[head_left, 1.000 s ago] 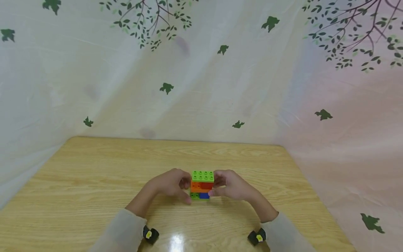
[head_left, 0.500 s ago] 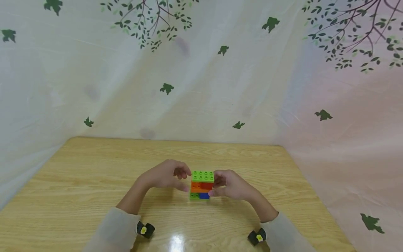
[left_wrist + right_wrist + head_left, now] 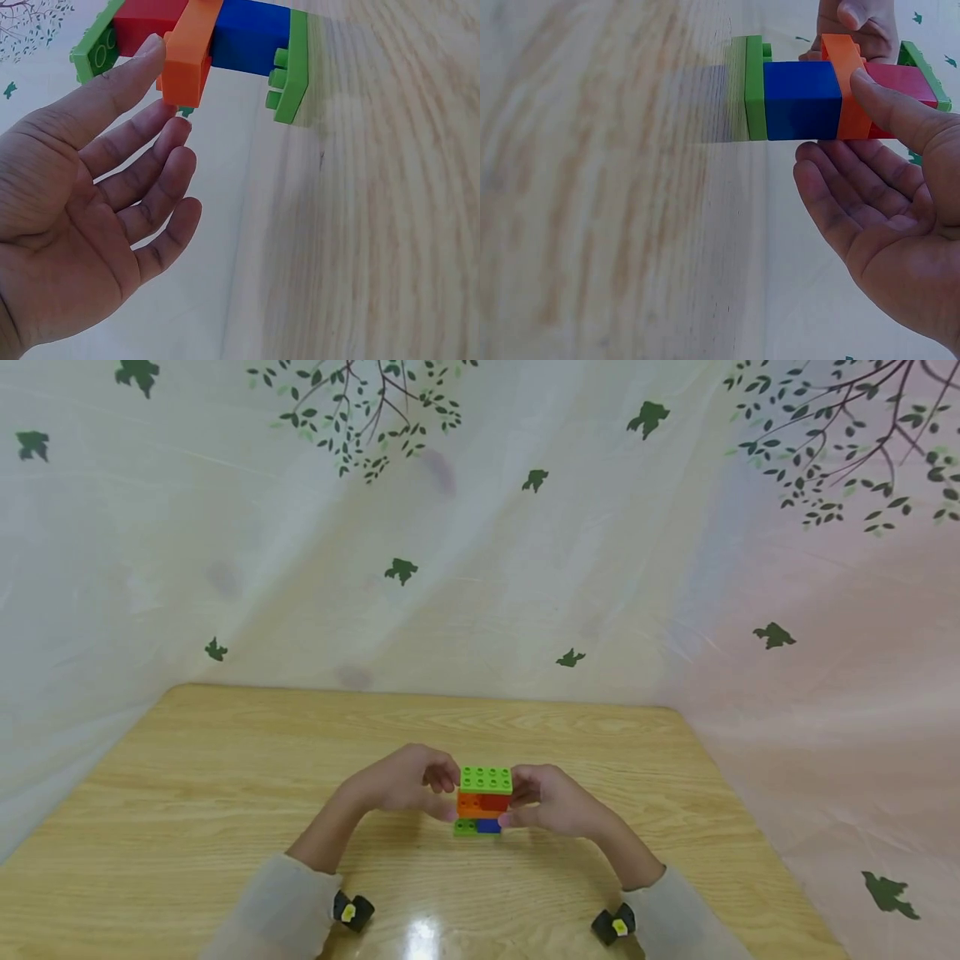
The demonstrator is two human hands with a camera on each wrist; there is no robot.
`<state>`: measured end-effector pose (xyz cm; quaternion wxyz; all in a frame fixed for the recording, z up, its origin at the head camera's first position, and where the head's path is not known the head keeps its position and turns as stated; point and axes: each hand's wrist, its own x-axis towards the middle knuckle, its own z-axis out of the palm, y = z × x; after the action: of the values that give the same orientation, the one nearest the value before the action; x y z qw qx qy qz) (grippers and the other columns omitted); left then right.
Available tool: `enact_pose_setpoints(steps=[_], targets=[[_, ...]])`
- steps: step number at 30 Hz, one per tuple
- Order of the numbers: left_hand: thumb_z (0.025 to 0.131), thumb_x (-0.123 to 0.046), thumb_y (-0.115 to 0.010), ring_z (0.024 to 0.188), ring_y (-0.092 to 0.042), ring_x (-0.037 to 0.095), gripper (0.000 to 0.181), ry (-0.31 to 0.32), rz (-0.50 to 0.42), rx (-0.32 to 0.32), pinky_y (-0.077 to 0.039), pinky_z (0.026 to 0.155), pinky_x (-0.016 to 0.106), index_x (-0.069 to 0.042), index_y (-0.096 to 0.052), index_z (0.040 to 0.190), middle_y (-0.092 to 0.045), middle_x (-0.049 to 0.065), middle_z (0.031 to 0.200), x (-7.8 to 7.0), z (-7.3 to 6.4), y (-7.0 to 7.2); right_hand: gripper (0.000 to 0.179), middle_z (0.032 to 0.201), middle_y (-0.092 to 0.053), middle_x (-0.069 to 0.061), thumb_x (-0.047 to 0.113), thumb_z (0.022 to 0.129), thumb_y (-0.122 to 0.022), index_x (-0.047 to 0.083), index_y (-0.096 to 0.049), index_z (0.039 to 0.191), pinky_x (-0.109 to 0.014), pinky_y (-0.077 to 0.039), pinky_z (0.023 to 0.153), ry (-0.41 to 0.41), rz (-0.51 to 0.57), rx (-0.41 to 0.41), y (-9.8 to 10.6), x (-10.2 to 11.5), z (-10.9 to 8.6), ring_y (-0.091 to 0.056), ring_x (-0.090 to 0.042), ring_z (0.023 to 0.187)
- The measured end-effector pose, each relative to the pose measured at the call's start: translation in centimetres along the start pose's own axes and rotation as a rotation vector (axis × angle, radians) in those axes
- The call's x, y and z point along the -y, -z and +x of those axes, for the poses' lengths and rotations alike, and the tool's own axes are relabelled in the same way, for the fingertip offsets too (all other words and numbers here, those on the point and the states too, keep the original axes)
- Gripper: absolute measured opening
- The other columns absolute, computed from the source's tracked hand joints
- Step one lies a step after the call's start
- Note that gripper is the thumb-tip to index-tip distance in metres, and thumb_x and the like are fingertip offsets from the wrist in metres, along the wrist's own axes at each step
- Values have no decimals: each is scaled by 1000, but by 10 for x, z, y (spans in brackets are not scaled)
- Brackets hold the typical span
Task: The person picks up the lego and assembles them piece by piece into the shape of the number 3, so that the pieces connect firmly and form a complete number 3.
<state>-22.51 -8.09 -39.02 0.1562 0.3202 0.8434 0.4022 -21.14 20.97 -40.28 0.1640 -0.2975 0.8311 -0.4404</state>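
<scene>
A stack of toy building bricks stands upright on the wooden table [image 3: 225, 793]. From the bottom it has a green plate [image 3: 465, 827], a blue brick [image 3: 802, 101], an orange brick [image 3: 184, 71], a red brick [image 3: 493, 802] and a green top plate [image 3: 486, 780]. My right hand [image 3: 558, 802] grips the stack's right side, thumb over the orange brick, fingers curving round the far side. On the left side, my left hand [image 3: 405, 781] is loosely curved, thumb tip right at the orange brick and fingertips close to its end.
A pale cloth backdrop [image 3: 465, 627] with printed leaves and branches hangs behind and beside the table. Black wrist devices sit on the left wrist [image 3: 352, 912] and right wrist [image 3: 613, 925], near the light sleeves.
My left hand first drew back up and left from the stack, then came slightly right towards it again. The right hand and the stack have stayed in place.
</scene>
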Motion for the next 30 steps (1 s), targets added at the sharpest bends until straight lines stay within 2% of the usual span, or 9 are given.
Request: enact_pose_setpoints(steps=[6, 20, 30], targets=[[83, -29, -88, 89, -62, 17, 33, -10, 14, -2, -52, 85, 35, -14, -68, 104, -68, 2, 98, 0, 2, -3, 37, 115, -71, -1, 16, 89, -82, 8, -67, 123, -41, -53, 98, -4, 3, 3, 0, 0, 0, -68, -19, 105], [83, -28, -87, 87, -62, 17, 32, -11, 1, -16, -53, 83, 33, -9, -69, 101, -67, -4, 92, 1, 4, -7, 39, 117, -71, -2, 16, 89, -81, 8, -66, 125, -43, -53, 98, -18, 19, -5, 0, -1, -1, -68, -20, 107], [84, -29, -86, 88, -63, 18, 29, -4, -49, -31, -53, 83, 33, -12, -70, 101, -67, -3, 93, 3, 4, -7, 36, 115, -72, 3, 19, 91, -80, 12, -67, 124, -31, -54, 94, -27, 11, -9, 4, -5, 2, -69, -17, 106]])
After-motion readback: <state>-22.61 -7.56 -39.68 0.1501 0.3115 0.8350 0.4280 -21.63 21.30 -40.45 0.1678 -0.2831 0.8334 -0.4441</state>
